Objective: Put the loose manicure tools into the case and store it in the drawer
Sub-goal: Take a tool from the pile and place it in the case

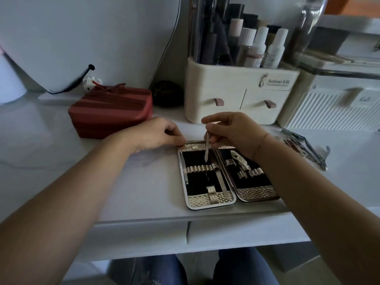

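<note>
From the head view, the case (226,194) lies open and flat on the white table (133,182), right in front of you, both of its halves lined in black. Your right hand (232,132) pinches a slim metal tool (207,148) between thumb and fingertips, its tip pointing down over the left half, just above the row of loops. Your left hand (156,133) sits at the case's far left corner, fingers curled together with their tips against the rim; you cannot tell whether they pinch it. 1 long slim tool (222,182) already lies along the left half's inner edge. The loose tools (304,147) are piled on the table to the right of the case. A red pouch (111,112) stands behind your left hand, and a cream organiser (240,95) with 2 closed small drawers stands behind your right.
</note>
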`<state>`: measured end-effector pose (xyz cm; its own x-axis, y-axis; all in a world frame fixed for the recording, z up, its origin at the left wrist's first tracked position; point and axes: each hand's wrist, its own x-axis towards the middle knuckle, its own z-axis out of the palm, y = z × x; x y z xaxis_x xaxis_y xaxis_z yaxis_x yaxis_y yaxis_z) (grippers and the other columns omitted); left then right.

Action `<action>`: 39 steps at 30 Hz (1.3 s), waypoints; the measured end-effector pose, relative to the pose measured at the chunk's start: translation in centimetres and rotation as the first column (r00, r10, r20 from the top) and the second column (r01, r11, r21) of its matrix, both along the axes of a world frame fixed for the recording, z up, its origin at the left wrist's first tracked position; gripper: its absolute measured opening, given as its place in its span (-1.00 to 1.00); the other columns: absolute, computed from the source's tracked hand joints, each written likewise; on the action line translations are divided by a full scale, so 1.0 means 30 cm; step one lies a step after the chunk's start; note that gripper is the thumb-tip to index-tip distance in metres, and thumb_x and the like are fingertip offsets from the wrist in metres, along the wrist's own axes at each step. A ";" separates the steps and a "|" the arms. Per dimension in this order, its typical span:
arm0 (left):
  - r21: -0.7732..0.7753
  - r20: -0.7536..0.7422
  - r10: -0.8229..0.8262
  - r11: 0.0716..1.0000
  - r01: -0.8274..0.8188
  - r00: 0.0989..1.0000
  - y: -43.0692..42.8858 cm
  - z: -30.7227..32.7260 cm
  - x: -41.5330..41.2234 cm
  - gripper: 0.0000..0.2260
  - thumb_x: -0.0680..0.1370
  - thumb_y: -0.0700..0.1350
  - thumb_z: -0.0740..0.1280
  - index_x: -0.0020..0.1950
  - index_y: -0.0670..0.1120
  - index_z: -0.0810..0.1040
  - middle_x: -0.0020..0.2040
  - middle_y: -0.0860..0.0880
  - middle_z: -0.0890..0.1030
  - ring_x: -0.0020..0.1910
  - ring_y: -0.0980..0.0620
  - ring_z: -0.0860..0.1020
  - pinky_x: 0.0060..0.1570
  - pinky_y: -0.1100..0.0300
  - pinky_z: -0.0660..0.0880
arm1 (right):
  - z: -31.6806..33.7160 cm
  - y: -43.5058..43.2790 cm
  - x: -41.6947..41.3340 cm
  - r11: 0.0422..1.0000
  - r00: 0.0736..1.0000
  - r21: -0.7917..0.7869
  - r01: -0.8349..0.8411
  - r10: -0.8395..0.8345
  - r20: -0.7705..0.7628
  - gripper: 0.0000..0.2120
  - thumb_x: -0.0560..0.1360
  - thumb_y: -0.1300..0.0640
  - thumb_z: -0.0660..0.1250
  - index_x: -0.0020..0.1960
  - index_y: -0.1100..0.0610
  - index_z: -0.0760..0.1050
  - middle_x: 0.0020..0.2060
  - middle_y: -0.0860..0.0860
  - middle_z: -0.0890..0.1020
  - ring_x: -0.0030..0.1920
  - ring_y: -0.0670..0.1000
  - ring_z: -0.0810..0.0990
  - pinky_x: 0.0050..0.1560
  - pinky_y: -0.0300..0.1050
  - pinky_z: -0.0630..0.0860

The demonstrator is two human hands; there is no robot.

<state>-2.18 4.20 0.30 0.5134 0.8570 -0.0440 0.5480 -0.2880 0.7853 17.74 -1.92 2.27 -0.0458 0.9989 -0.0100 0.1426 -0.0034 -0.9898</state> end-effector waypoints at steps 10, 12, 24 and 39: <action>-0.001 -0.012 -0.010 1.000 0.010 1.000 0.006 -0.001 0.002 -0.94 0.42 -0.08 0.46 -0.23 0.00 0.61 -0.26 0.06 0.64 -0.30 0.19 0.53 -0.20 0.34 0.44 | -0.030 0.031 -0.015 1.000 0.987 0.006 -0.018 0.017 0.163 -0.89 0.45 0.34 0.35 -0.02 0.32 0.54 -0.37 0.14 0.58 -0.50 -0.14 0.56 -0.42 -0.33 0.53; 0.003 -0.013 -0.010 1.000 0.010 1.000 0.007 -0.002 0.002 -0.93 0.42 -0.08 0.46 -0.24 0.00 0.60 -0.29 0.08 0.63 -0.35 0.24 0.51 -0.23 0.37 0.43 | -0.031 0.032 -0.017 0.999 0.978 0.017 -0.031 0.027 0.205 -0.90 0.45 0.33 0.36 -0.04 0.31 0.54 -0.39 0.13 0.59 -0.50 -0.15 0.56 -0.43 -0.34 0.52; 0.029 -0.021 -0.009 1.000 0.009 1.000 0.005 -0.001 0.001 -0.94 0.43 -0.10 0.45 -0.23 -0.01 0.61 -0.32 0.08 0.61 -0.43 0.30 0.48 -0.35 0.46 0.39 | -0.011 0.009 -0.017 0.985 0.794 0.023 -0.174 0.126 0.595 -0.84 0.48 0.04 0.35 -0.04 0.05 0.66 -0.36 0.02 0.57 -0.35 -0.07 0.45 -0.34 -0.34 0.40; 0.013 -0.036 0.003 1.000 -0.003 0.999 0.004 0.002 -0.001 -0.94 0.42 -0.07 0.46 -0.20 -0.02 0.63 -0.28 0.08 0.63 -0.34 0.24 0.52 -0.26 0.39 0.41 | -0.019 -0.025 0.027 0.981 0.814 0.095 -0.170 0.085 0.574 -0.83 0.52 0.09 0.30 0.05 -0.03 0.63 -0.11 0.17 0.67 -0.20 0.03 0.59 0.03 -0.05 0.56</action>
<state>-2.19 4.32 0.37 0.5091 0.8592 -0.0512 0.5769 -0.2965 0.7611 18.56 -2.68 1.69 -0.2011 0.9777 0.0609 0.6664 0.1821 -0.7230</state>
